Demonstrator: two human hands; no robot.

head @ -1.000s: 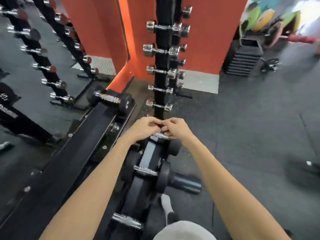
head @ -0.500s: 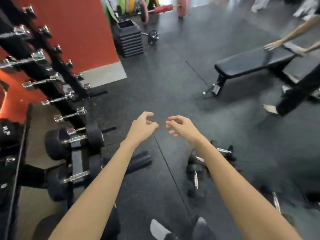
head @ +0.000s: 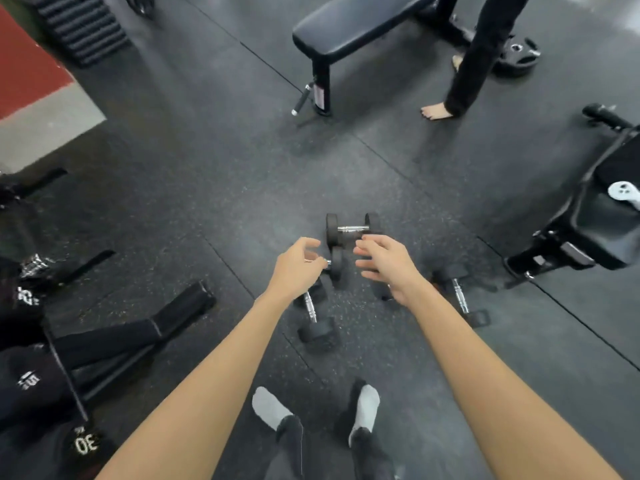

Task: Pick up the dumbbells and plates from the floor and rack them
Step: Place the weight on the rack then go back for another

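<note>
Several small black dumbbells with chrome handles lie on the dark rubber floor in front of me. One dumbbell (head: 351, 229) lies crosswise just beyond my hands. Another dumbbell (head: 310, 311) lies below my left hand, pointing toward me. A third dumbbell (head: 461, 300) lies to the right of my right forearm. A further one (head: 335, 263) sits between my hands, partly hidden. My left hand (head: 298, 268) and my right hand (head: 386, 261) hover over the pile, fingers apart and curled, holding nothing. The dumbbell rack (head: 38, 341) stands at the left edge.
A flat bench (head: 353, 27) stands ahead, with another person's leg and bare foot (head: 438, 111) beside it. A weight plate (head: 517, 55) lies behind that leg. A second bench (head: 595, 216) is at the right. My socked feet (head: 270, 408) are below.
I have turned away from the rack toward the floor. My hands let go of the racked dumbbell and now reach down over the dumbbells on the floor.
</note>
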